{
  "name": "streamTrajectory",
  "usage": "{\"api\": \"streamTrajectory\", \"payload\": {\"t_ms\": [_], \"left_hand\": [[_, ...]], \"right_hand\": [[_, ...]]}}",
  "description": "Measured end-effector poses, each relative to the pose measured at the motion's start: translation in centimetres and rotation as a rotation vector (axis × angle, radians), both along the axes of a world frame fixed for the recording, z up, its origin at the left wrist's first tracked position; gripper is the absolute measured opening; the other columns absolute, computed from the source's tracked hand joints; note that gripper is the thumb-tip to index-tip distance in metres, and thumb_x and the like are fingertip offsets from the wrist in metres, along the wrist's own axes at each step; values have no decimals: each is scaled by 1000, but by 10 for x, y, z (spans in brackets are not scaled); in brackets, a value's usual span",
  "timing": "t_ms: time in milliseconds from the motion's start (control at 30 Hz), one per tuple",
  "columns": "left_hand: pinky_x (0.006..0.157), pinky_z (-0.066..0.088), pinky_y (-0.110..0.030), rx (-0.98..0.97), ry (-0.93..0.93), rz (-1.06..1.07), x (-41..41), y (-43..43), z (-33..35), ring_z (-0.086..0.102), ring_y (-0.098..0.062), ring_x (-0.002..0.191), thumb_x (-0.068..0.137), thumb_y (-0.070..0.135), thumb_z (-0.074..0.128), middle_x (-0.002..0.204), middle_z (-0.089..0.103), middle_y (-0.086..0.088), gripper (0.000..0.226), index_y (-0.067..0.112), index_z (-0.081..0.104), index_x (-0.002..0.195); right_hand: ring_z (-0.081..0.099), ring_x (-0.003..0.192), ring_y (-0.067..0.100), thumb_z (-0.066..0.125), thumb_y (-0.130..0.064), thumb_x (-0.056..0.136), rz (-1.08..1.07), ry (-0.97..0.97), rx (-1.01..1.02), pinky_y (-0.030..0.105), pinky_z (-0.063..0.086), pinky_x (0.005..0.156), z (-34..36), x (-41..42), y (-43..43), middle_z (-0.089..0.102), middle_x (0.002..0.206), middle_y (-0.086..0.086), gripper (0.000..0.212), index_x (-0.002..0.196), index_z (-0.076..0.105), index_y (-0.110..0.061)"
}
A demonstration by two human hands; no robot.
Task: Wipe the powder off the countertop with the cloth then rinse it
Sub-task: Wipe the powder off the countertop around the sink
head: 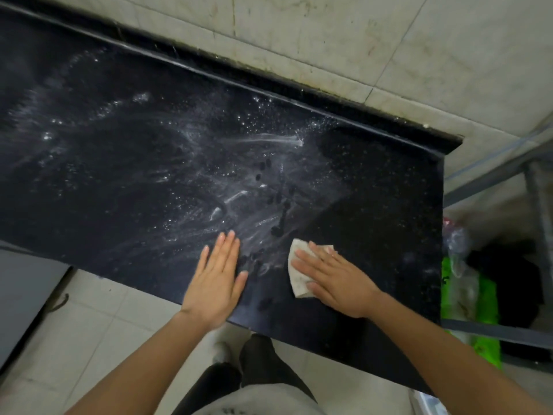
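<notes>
**Two hands on a powder-streaked countertop**

Both forearms enter from the bottom edge of the frame. Left hand (216, 280): flat, fingers extended and close together, palm down on the black countertop (374, 187) near its front edge, lower centre. Right hand (335, 278): fingers spread, pressed flat on the pale folded cloth (294, 272), which lies on the counter just right of the left hand; the cloth's left and lower edges show beyond the fingers. White powder (239, 163) lies smeared in streaks and specks across the middle and left of the counter, with dark droplet marks above the cloth. Tiled wall (329, 40) fills the upper frame; a green bag (484, 307) sits at lower right.
</notes>
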State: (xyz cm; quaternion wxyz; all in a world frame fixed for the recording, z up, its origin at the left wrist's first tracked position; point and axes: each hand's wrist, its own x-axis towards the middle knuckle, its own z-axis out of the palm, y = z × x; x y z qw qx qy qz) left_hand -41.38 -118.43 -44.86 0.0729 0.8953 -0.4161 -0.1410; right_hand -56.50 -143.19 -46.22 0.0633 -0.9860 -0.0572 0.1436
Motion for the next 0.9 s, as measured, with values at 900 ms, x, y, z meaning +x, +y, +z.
{"api": "streamTrajectory", "payload": {"t_ms": [900], "left_hand": [[115,-16,-37,242,291,509,61,14,-2,-33,-21,138,93,59,12,151,-34,-10,81,9,-24,145]], "right_hand": [[25,141,34,0,-48,98,-198,5,-23,47,32,109,-4,65,-48,30,153,10,66,147,26,-13]]}}
